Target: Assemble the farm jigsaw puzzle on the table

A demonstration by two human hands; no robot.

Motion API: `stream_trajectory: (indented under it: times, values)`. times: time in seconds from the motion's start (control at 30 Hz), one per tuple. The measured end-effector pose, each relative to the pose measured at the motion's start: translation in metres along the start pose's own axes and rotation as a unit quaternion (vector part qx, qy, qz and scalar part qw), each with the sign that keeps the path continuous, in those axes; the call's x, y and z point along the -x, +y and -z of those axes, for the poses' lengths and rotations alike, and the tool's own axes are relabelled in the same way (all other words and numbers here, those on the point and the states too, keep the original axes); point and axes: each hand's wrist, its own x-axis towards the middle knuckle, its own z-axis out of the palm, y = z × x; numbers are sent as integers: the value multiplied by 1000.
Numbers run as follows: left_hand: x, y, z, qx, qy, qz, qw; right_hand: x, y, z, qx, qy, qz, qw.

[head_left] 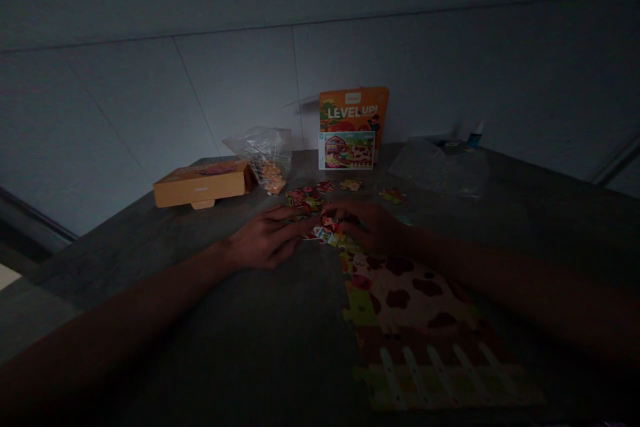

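In the dim head view, my left hand (267,237) rests on the grey table with its fingers stretched toward a cluster of puzzle pieces (326,235), the fingertips at their edge. My right hand (375,223) arches over the same cluster from the other side, fingers bent and thumb curled around a puzzle piece (329,220) that they partly hide. Below my right hand and forearm lies a joined puzzle section (415,293) with a spotted cow and a white fence. More loose pieces (297,197) lie just beyond my left fingertips.
An orange "LEVEL UP!" box (354,110) stands at the back, with a farm picture card (347,151) leaning before it. On the left are an orange box (203,185) and a clear bag (270,153) of pieces. A plastic bag (440,170) and a small blue bottle (475,137) sit right.
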Motion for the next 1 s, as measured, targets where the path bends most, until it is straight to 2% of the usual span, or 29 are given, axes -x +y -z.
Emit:
stream_trajectory:
  times: [0.07, 0.2, 0.4, 0.53, 0.7, 1.0]
  values:
    - [0, 0, 0, -8, 17, 11, 1000, 0, 1, 0, 13, -5, 28, 999]
    - [0, 0, 1, -7, 25, -24, 999, -2, 0, 0, 22, -31, 65, 997]
    - [-5, 5, 4, 71, 14, -41, 997, -4, -6, 4, 18, -67, 57, 996]
    - [-7, 6, 5, 120, 13, -35, 992, -5, -7, 5, 12, -92, 83, 992]
    - [-7, 6, 4, 111, 26, -28, 993, -4, -6, 6, 4, -110, 82, 991]
    - [-8, 16, -2, 92, -42, 128, 987, -4, -9, 10, 1, -95, 86, 992]
